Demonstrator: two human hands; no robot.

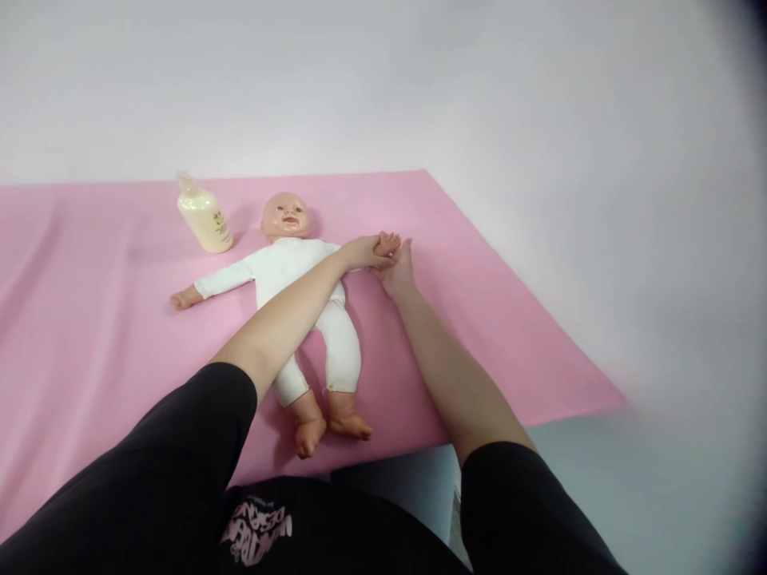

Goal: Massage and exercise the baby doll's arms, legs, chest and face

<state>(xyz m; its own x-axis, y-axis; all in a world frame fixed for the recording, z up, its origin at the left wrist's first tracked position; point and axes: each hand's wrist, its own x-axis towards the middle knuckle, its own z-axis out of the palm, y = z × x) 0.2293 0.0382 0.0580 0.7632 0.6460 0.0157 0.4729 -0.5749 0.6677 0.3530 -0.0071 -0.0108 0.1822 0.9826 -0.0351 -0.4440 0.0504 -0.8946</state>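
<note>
A baby doll (281,267) in a white bodysuit lies on its back on a pink sheet (108,335), head toward the wall and arms spread. My left hand (363,251) reaches across the doll's body and is closed around the wrist of its right-side arm. The doll's small hand (388,242) sticks out past my fingers. My right hand (399,271) lies right next to that doll hand, fingers touching it from below. The doll's other arm (207,286) lies stretched to the left, untouched.
A cream lotion bottle (204,216) stands on the pink sheet left of the doll's head. A white wall runs behind and to the right. The sheet ends at its right edge (539,319) over a grey surface (599,479).
</note>
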